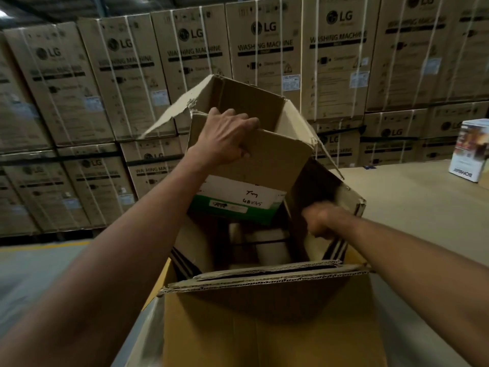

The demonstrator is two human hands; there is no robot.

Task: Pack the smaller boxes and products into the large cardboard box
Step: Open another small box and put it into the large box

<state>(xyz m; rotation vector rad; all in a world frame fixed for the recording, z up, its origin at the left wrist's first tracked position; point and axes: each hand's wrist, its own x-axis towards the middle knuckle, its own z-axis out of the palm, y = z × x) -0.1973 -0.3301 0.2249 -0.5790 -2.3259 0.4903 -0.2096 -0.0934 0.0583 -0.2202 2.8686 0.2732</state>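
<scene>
The large cardboard box (264,313) stands open in front of me, its flaps up. My left hand (227,136) grips the top edge of a plain brown smaller box (277,162) that stands tilted inside the large box at its far side. Below it lies a green and white box (238,202) with handwriting on top. Deeper down are white products (272,247), partly in shadow. My right hand (322,221) is blurred, reaching into the box at its right inner wall, fingers curled; whether it holds anything is unclear.
Stacked LG washing machine cartons (264,49) form a wall behind the box. A white printed product box (469,152) stands at the far right on a tan surface (410,202). Grey floor with a yellow line (39,247) lies to the left.
</scene>
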